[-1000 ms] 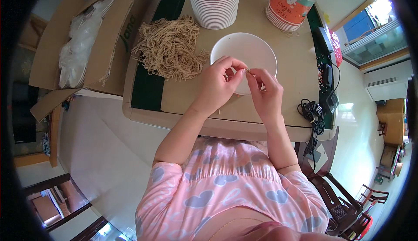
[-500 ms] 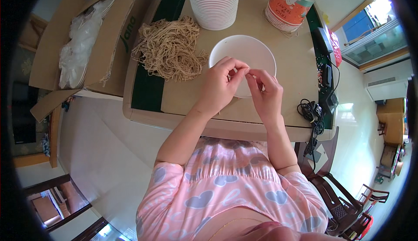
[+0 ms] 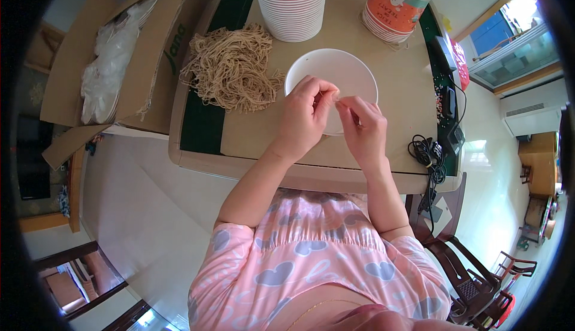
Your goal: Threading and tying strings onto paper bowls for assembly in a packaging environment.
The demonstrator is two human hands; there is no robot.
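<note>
Thumb and forefinger of the left hand (image 3: 301, 115) pinch a tiny pale bit (image 3: 337, 96), too small to identify; the right hand (image 3: 364, 124) brings its own thumb and forefinger together against that bit from the other side. Half a second ago the fingertips hid nearly all of it, whereas now a little shows between them; the pose of both arms is otherwise much the same. Which way the bit points, and its long axis, cannot be told. It is held above the near half of a round white bowl (image 3: 332, 61), whose mouth faces up and whose rim lies partly behind the hands. The bowl sits slightly nearer the person than a second ago

Just left of it is a heap of tangled tan strands (image 3: 233, 70), running every way. Behind stands a tall white stack (image 3: 290, 8), its long axis upright, and farther right an orange stack (image 3: 392, 11). A broad stretch of brown sheet (image 3: 404, 85) lies between the bowl and the black cables (image 3: 426, 154) at right, a narrower strip between the bowl and the desk's (image 3: 215, 162) front edge
</note>
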